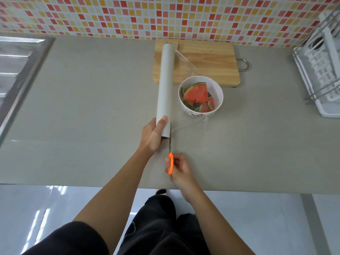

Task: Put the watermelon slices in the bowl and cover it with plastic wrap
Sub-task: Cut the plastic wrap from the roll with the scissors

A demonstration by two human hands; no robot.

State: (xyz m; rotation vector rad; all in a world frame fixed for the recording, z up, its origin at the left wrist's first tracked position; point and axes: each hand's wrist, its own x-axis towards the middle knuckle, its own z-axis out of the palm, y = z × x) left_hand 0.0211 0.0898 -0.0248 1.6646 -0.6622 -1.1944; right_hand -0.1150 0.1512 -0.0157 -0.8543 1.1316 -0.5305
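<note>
A white bowl [218,89] holds several watermelon slices [197,94] on the grey counter. A clear sheet of plastic wrap [185,65] stretches from the long grey roll [165,85] over the bowl. My left hand [153,137] grips the near end of the roll, which points away from me just left of the bowl. My right hand [179,169] holds orange-handled scissors [170,159], whose blades reach up to the sheet's near edge beside the roll.
A wooden cutting board [207,61] lies behind the bowl against the tiled wall. A steel sink [16,70] is at the far left. A white dish rack [320,67] stands at the right. The counter's front edge [73,185] runs just below my hands.
</note>
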